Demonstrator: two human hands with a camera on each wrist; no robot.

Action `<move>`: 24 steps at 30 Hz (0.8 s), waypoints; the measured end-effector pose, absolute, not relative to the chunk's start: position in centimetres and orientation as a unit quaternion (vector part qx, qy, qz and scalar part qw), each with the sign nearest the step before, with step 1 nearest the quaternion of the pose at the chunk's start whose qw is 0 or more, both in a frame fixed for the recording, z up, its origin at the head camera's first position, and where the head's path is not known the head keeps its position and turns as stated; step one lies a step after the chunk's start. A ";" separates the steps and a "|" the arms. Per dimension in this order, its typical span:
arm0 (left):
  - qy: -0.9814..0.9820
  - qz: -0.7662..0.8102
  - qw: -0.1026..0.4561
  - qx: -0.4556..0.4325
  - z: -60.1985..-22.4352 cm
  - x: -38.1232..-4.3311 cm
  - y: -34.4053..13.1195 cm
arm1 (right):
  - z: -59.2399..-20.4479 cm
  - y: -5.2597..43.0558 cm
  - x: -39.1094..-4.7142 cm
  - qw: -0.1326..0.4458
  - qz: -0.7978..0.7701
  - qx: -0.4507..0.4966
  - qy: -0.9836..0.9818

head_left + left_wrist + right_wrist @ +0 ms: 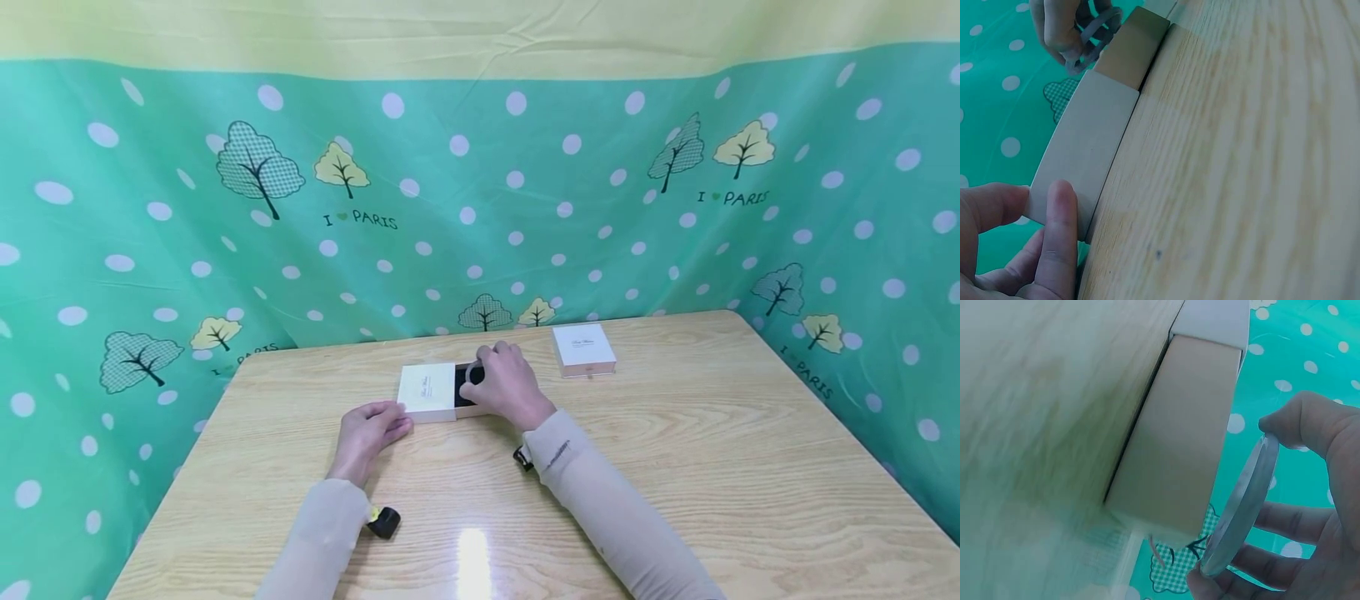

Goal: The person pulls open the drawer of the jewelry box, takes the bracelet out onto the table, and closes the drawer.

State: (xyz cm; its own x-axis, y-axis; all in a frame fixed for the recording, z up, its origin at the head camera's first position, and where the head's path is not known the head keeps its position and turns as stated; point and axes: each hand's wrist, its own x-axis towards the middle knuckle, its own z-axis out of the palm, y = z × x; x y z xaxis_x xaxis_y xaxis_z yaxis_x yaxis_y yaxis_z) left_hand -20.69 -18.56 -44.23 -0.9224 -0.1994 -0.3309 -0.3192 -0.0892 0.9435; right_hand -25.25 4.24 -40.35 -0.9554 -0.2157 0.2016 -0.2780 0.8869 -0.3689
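Right hand pinches a ring between fingers over an open box; left hand's fingers grip the box's end. Steady bracing helps.

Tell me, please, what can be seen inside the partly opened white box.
Black lining shows in the drawer of the white box. The right hand, pinching a grey ring, hides part; anything under the white cover cannot be seen.

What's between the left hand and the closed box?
In the head view, the open box and the right hand, holding a ring-shaped thing, lie between the left hand and closed box.
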 end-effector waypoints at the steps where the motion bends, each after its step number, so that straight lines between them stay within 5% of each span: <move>1: 0.673 0.713 0.042 -0.192 -44.2 -20.7 -18.6 | -40.3 4.4 -25.2 0.077 0.203 0.125 -0.968; 24: 0.672 0.715 0.043 -0.190 -44.2 -20.6 -18.5 | -39.7 6.8 -25.0 0.044 0.198 0.105 -0.974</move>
State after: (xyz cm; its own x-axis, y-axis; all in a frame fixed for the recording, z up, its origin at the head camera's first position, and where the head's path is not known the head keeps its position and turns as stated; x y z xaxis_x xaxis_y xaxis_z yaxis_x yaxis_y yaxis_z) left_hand -20.58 -18.48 -44.22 -0.9242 -0.1932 -0.3294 -0.3168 -0.0937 0.9439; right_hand -24.98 6.79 -39.68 -0.9739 -0.1871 0.1283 -0.2224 0.8994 -0.3764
